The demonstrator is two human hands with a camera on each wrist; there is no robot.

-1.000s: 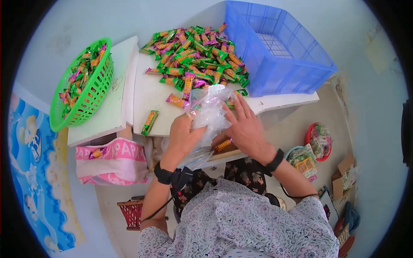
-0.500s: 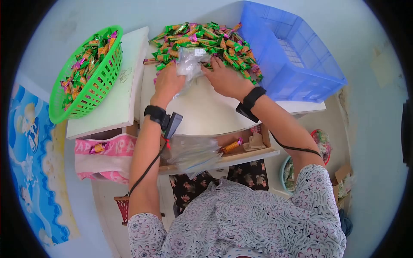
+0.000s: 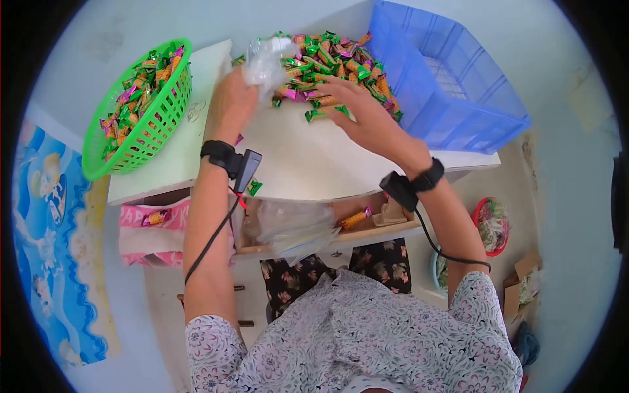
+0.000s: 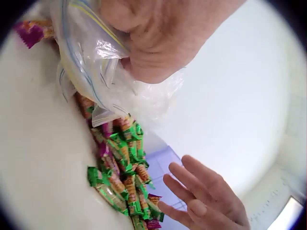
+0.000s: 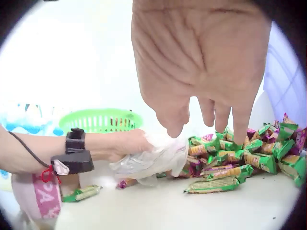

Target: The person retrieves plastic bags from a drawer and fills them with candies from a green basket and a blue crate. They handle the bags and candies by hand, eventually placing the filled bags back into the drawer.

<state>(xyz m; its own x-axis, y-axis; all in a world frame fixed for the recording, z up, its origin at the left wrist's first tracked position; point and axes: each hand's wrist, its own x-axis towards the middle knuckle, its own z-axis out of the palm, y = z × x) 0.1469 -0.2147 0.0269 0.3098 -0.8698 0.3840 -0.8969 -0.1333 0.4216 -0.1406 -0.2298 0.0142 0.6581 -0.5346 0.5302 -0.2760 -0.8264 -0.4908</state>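
Bright light on the tabletop point(image 3: 308, 157), the plastic bag point(image 3: 265, 69) a blur from the head, wall point(image 5: 72, 57) glaring white at right wrist, corners black all round!

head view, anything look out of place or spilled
One wrapped snack lies on the pink-and-white towel and another snack in the open drawer. Both look stray, since most others are in the pile on the table or in the green basket.
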